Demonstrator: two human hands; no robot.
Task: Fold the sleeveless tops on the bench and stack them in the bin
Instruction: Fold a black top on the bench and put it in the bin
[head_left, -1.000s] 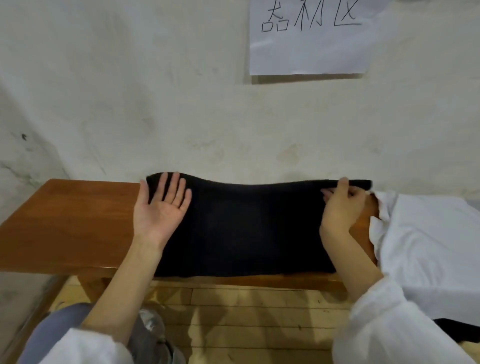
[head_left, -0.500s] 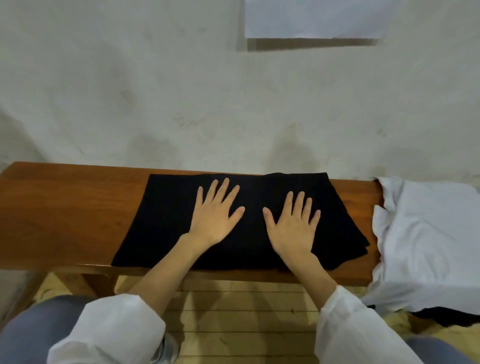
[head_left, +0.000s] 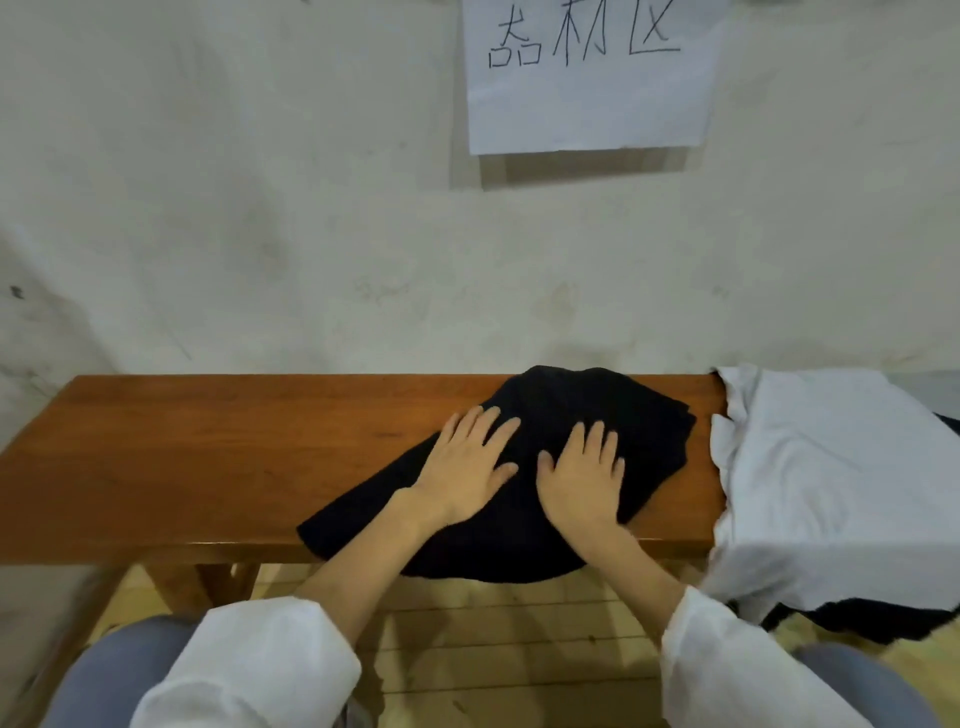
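Two open palms are pressed flat, left hand (head_left: 462, 467) and right hand (head_left: 582, 478), on the folded black fabric top (head_left: 597, 410) overhanging the brown wooden bench (head_left: 208, 457); if released carelessly, it could be dragged floorward.

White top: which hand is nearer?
Right. The right hand lies flat on the black top, closer to the white top; the left hand lies farther left.
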